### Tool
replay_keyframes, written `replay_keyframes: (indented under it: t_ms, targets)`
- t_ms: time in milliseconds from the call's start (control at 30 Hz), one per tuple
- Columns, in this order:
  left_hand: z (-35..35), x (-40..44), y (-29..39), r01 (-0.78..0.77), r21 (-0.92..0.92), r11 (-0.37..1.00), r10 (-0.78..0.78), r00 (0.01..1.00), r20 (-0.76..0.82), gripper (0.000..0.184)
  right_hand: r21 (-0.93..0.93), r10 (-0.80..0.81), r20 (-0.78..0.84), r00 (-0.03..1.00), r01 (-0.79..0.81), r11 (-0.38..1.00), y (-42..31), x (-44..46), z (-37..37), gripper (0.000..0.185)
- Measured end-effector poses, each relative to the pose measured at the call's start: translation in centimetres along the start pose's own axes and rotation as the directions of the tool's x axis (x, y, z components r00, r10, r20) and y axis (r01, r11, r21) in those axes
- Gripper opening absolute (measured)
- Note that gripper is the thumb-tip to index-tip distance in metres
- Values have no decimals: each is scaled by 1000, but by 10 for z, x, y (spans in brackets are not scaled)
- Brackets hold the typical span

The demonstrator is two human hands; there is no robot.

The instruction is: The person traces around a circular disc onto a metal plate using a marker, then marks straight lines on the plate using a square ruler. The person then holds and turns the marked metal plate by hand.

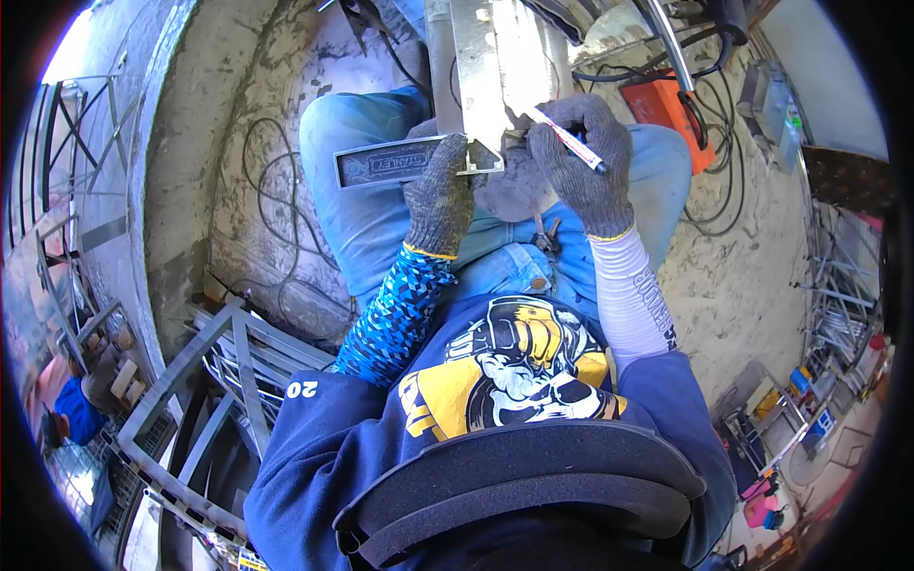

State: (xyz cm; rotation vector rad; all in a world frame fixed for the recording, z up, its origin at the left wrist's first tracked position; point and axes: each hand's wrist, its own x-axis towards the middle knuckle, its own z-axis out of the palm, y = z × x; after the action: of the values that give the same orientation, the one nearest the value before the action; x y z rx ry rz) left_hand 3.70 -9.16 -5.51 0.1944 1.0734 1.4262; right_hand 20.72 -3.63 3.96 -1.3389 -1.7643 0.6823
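My left hand (440,195), in a grey knit glove, grips a Stanley square (386,163) by its dark stock. The square's stock lies crosswise at the near end of a shiny metal bar (519,48), which runs away from me between my knees. My fingers on the far side are partly hidden. My right hand (592,157), gloved too, is closed around a white marker (569,141) with red print and a dark end. The marker slants, its far end close to the bar. Glare washes out the bar's surface, so I cannot tell whether the marker touches it.
An orange machine (671,122) with black cables stands past my right knee. A black clamp (360,21) is at the far left of the bar. Welded metal frames (238,381) are stacked at my left, beside a concrete ledge (176,190). Cables (276,190) cross the floor.
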Motion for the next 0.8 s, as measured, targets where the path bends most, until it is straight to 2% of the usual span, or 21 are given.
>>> replay_keyframes:
  t_ms: [167,267,300,367,467,567,600,633,667,733,800]
  targets:
    - [4,-4,4,-26,-13,1000,26,1000,-13,21,25,-74,-27,997,74,997,5,9,6,20]
    - [-9,-1,-6,-115,82,990,112,993,46,20,22,-48,12,999,48,999,4,11,5,19]
    - [-20,3,-10,-153,126,980,135,980,144,35,25,-28,16,999,28,999,2,12,6,19]
    - [-35,8,-17,-194,165,967,150,958,243,52,27,-8,20,1000,7,1000,2,12,7,19]
    - [-42,11,-23,-263,328,907,174,945,276,48,32,-11,-8,1000,11,999,6,10,8,18]
    - [-39,10,-18,-280,375,884,208,953,220,44,69,31,13,999,-32,997,6,10,8,18]
    - [-36,7,-11,-473,634,612,330,881,339,44,78,25,5,1000,-25,997,7,10,8,18]
    - [-32,5,-4,-593,771,231,383,784,488,44,87,18,-3,1000,-18,996,9,9,9,18]
    - [-27,3,2,-593,771,231,383,784,489,44,87,18,-4,1000,-18,996,10,9,9,18]
    - [-20,-1,11,-631,765,124,422,732,535,48,56,-44,-13,999,45,997,13,10,9,18]
    - [-22,-1,11,-638,763,109,428,723,543,50,67,-29,-12,1000,29,997,13,9,9,19]
